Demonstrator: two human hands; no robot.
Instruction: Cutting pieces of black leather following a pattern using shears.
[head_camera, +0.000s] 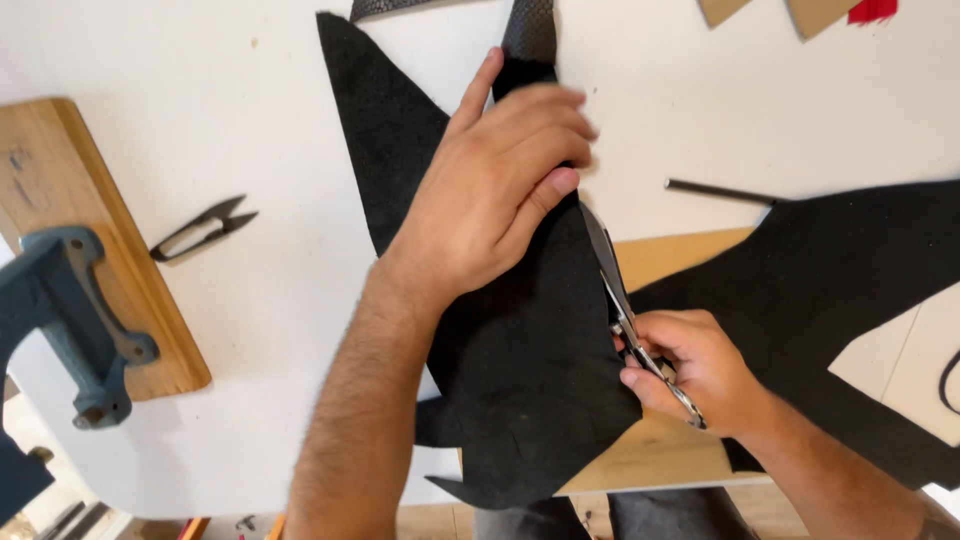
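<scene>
A large piece of black suede-like material (520, 350) lies across the white table (230, 70). My left hand (490, 190) presses flat on it, fingers pointing right toward the cut edge. In my right hand (695, 370) is a pair of metal scissors (615, 285), blades pointing up along the right edge of the black piece, just under my left fingertips. A second, wider black piece (840, 290) spreads to the right, behind my right hand.
Small black thread snips (205, 228) lie left of the material. A wooden board (90, 240) carries a grey metal clamp-like tool (70, 310) at the left edge. A thin dark rod (715, 190), brown cardboard (660, 255), tan cutouts (815, 12) and a red scrap (872, 10) are to the right.
</scene>
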